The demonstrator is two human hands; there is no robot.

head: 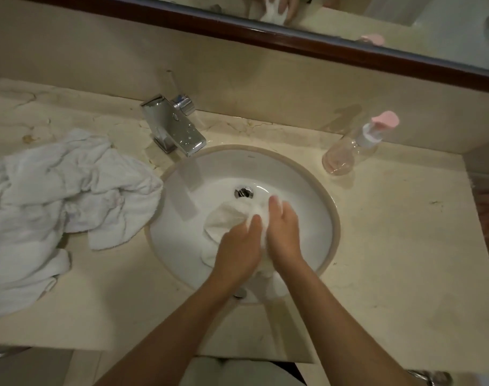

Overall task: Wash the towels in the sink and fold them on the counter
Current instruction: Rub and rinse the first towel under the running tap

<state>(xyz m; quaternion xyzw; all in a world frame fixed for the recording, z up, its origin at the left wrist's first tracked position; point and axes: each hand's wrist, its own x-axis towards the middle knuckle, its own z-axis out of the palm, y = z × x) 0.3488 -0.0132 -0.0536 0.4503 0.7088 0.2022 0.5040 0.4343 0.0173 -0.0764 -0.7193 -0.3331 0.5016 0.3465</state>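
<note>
Towel, small and white, sits bunched in the sink, pressed between our two hands just below the drain. Our left hand grasps its near side with fingers curled into the cloth; our right hand lies along the other side with fingers fairly straight, and we cannot tell whether the thumb pinches the cloth beneath it. Both hands are slightly blurred.

The main risk we see is the cloth end hanging over the sink's near rim: if we scrub hard, that tail could drag water over the edge and onto the desk or the floor. The tap shows no stream that we can make out, so rinsing may fall short if we go on without more water. A second pile of white towels lies crumpled on the desk to the left, one corner touching the sink's rim; splashes could wet it or it could slip in. The clear pump bottle stands near the right rim, apart from our hands, yet a wide elbow swing could knock it over.
</note>
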